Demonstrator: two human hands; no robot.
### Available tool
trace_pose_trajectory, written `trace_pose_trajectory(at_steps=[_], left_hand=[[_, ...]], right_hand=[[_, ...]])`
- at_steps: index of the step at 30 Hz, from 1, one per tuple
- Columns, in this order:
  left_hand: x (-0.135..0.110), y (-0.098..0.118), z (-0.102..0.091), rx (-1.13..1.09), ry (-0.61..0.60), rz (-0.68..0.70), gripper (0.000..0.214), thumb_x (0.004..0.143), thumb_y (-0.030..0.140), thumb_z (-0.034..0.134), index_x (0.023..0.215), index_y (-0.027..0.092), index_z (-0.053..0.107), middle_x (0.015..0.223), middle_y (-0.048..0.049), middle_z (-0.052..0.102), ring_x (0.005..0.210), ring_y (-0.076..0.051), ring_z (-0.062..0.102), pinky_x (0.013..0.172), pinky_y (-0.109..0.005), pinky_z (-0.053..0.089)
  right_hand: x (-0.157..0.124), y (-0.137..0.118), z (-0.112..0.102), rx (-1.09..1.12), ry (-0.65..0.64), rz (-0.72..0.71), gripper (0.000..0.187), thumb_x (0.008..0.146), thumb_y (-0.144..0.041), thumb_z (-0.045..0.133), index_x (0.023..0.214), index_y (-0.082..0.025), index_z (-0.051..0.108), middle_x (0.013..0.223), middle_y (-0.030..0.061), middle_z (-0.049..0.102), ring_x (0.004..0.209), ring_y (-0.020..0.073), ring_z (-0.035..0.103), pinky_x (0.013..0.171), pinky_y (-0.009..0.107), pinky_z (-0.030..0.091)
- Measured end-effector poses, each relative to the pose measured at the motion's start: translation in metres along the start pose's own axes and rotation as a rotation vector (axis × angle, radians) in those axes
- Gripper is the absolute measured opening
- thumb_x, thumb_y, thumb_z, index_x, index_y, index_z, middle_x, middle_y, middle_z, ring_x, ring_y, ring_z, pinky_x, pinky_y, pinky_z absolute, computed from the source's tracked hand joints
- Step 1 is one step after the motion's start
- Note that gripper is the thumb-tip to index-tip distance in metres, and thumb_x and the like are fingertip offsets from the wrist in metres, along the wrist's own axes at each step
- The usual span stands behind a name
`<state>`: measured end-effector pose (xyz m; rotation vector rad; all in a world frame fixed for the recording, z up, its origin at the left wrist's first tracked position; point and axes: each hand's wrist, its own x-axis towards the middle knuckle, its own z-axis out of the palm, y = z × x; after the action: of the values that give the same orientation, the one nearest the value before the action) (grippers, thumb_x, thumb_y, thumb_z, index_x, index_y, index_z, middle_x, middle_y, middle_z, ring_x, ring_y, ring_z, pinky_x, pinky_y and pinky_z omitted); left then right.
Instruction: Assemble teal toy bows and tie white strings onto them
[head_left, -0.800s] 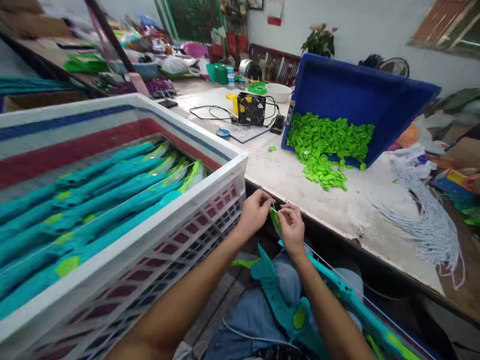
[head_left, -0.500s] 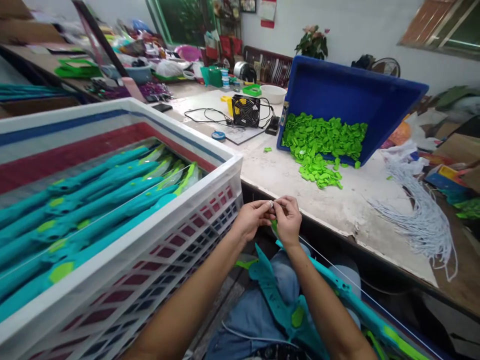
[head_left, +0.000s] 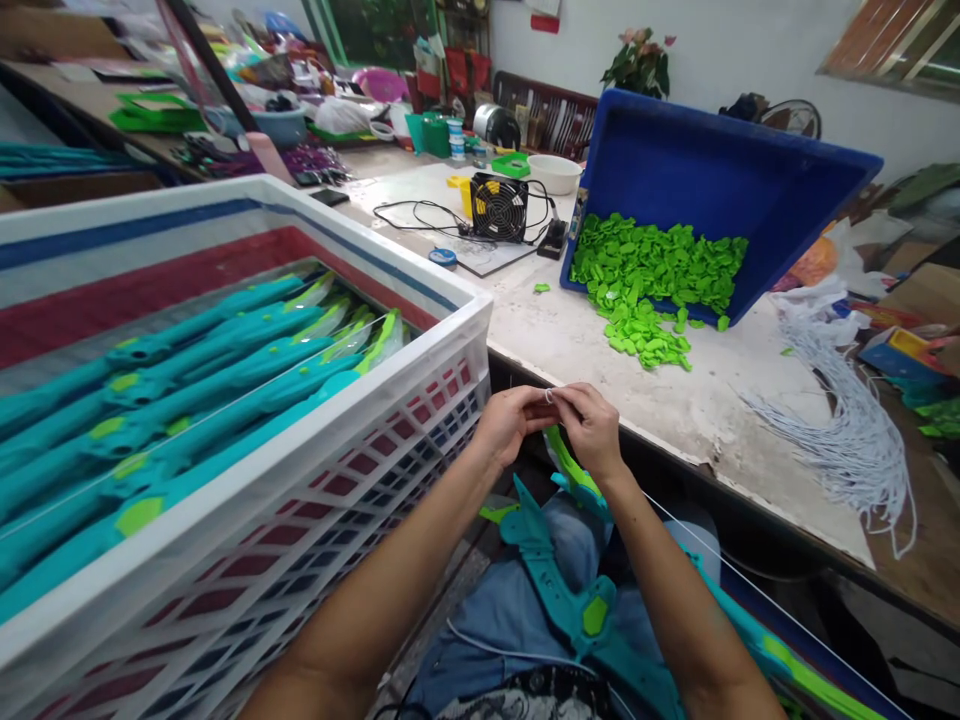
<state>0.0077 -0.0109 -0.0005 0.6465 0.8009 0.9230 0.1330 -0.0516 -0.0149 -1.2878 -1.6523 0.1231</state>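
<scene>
Head view: left hand and right hand pinch one string at the counter's near edge. I'd hold it taut, fingertips close.

Nothing written can be read here: no word, number or brand.

A small sticker sits on the near corner of the blue bin, well beyond the fingers across the worktop. Its print is too small to make out. A red sign hangs on the wall far behind the fingers, and it is blurred as well. The black-and-white print on the shirt hem, below the fingers and nearest the camera, shows no letters that can be told.
</scene>
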Motion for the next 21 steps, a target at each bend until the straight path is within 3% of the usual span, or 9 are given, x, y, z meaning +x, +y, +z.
trace_pose_trajectory(at_steps=[3, 7, 12, 15, 18, 21], left_hand=[[-0.002, 0.000, -0.003, 0.142, -0.074, 0.053, 0.023, 0.049, 0.026, 0.073, 0.067, 0.012, 0.070, 0.067, -0.0046, 0.069, 0.065, -0.016, 0.063, 0.066, -0.028, 0.053], [-0.002, -0.005, -0.005, 0.366, -0.117, 0.156, 0.019, 0.056, 0.028, 0.069, 0.066, 0.013, 0.069, 0.062, -0.0024, 0.065, 0.058, -0.012, 0.056, 0.059, -0.024, 0.046], [0.000, -0.013, -0.006, 0.506, -0.056, 0.267, 0.018, 0.060, 0.030, 0.068, 0.069, 0.014, 0.065, 0.059, 0.0018, 0.059, 0.055, -0.010, 0.049, 0.052, -0.022, 0.038], [0.001, -0.016, -0.008, 0.577, -0.067, 0.316, 0.020, 0.064, 0.034, 0.067, 0.068, 0.014, 0.068, 0.065, -0.0012, 0.064, 0.062, -0.013, 0.054, 0.059, -0.024, 0.041], [0.000, -0.016, -0.012, 0.591, -0.142, 0.280, 0.027, 0.067, 0.038, 0.066, 0.078, 0.015, 0.075, 0.079, -0.0049, 0.072, 0.075, -0.018, 0.061, 0.070, -0.027, 0.045], [-0.001, -0.014, -0.018, 0.689, -0.152, 0.264, 0.032, 0.071, 0.040, 0.063, 0.085, 0.015, 0.077, 0.082, -0.0042, 0.074, 0.075, -0.019, 0.061, 0.069, -0.027, 0.044]], right_hand=[[0.004, 0.002, -0.009, -0.144, -0.088, -0.051, 0.018, 0.090, -0.020, 0.051, 0.087, -0.019, 0.068, 0.082, 0.0062, 0.069, 0.079, 0.0177, 0.064, 0.074, 0.029, 0.051], [0.009, 0.001, -0.017, -0.285, -0.182, -0.086, 0.018, 0.085, -0.017, 0.052, 0.077, -0.018, 0.067, 0.075, 0.0065, 0.069, 0.074, 0.0187, 0.064, 0.070, 0.029, 0.048], [0.006, 0.004, -0.021, -0.089, -0.161, 0.025, 0.016, 0.083, -0.018, 0.054, 0.074, -0.019, 0.068, 0.073, 0.0029, 0.070, 0.068, 0.0154, 0.064, 0.066, 0.025, 0.048], [0.001, 0.009, -0.021, 0.047, -0.128, 0.072, 0.016, 0.084, -0.020, 0.055, 0.075, -0.020, 0.069, 0.074, 0.0018, 0.070, 0.068, 0.0150, 0.065, 0.065, 0.025, 0.049], [-0.005, 0.012, -0.021, 0.088, -0.119, 0.060, 0.016, 0.085, -0.021, 0.056, 0.078, -0.019, 0.069, 0.076, 0.0019, 0.071, 0.069, 0.0149, 0.066, 0.066, 0.025, 0.050], [-0.009, 0.012, -0.020, 0.015, -0.141, -0.023, 0.017, 0.088, -0.021, 0.053, 0.082, -0.019, 0.069, 0.080, 0.0037, 0.071, 0.074, 0.0158, 0.066, 0.071, 0.026, 0.050]])
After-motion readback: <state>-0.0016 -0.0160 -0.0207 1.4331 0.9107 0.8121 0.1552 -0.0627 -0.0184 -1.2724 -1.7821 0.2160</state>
